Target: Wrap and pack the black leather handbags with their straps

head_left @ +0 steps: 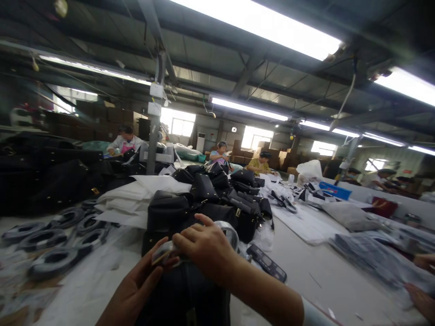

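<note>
In front of me is a black bag (pixel 195 290), partly covered by my arms. My left hand (pixel 144 271) is closed, with thumb and fingers pinching a small shiny piece that looks wrapped in clear film (pixel 163 252). My right hand (pixel 207 249) reaches across from the right, its fingertips pressed together at the far end of the same piece and one finger raised. Just behind that hand stands a shiny clear ring (pixel 228 232), perhaps a roll of tape; whether the hand touches it is hidden. A dark phone-like object (pixel 268 263) lies to the right.
A heap of black bags (pixel 204 190) fills the table's middle. White sheets (pixel 136 199) and coiled grey rings (pixel 54 262) lie left. Plastic bags (pixel 370 253) and a co-worker's hands (pixel 421 299) are at right. Several people sit farther back.
</note>
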The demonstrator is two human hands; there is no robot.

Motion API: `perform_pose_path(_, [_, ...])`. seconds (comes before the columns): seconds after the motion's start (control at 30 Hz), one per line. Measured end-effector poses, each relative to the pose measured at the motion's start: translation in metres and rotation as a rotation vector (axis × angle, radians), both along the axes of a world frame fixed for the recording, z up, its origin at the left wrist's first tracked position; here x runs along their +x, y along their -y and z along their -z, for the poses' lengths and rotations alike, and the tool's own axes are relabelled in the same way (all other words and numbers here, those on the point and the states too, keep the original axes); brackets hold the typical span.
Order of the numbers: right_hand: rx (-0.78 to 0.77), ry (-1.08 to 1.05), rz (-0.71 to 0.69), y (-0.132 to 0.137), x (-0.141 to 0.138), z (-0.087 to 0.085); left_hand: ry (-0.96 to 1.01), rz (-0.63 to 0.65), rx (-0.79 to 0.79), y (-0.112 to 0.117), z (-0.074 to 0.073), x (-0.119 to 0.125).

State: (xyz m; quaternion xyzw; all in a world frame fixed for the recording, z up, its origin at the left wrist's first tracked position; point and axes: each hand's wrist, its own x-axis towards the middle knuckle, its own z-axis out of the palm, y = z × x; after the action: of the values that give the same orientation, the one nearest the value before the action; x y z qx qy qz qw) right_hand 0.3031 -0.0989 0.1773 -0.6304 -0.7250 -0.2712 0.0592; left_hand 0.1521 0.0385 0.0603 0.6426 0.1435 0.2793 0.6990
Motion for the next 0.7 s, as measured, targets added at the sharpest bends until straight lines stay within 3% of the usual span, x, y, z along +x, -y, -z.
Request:
perform_pose_path(0.07, [-0.016,0.031,-0.002,-0.003,0.002,-0.005,-0.064,-0.018,0.133,0.001,0.002,-0.006])
perform_pose_path(0.2, [-0.132,0.096,-0.165,-0.009,0.0,-0.015,-0.076,0.01,0.308,0.005,-0.004,-0.009])
perform_pose_path(0.33, [-0.311,0.143,-0.244,-0.023,-0.012,-0.016,-0.047,0.111,0.219,0.012,-0.01,-0.002])
perform_pose_path(0.43, [-0.377,0.195,-0.309,-0.032,-0.018,-0.015,-0.025,0.105,0.146,0.014,-0.008,0.001])
perform_pose_path(0.57, [-0.345,0.189,-0.289,-0.032,-0.016,-0.018,0.026,0.018,-0.003,0.014,-0.009,0.0])
perform_pose_path(0.7, [-0.208,-0.012,-0.148,-0.013,-0.006,-0.023,0.015,-0.008,-0.105,0.012,-0.015,-0.002])
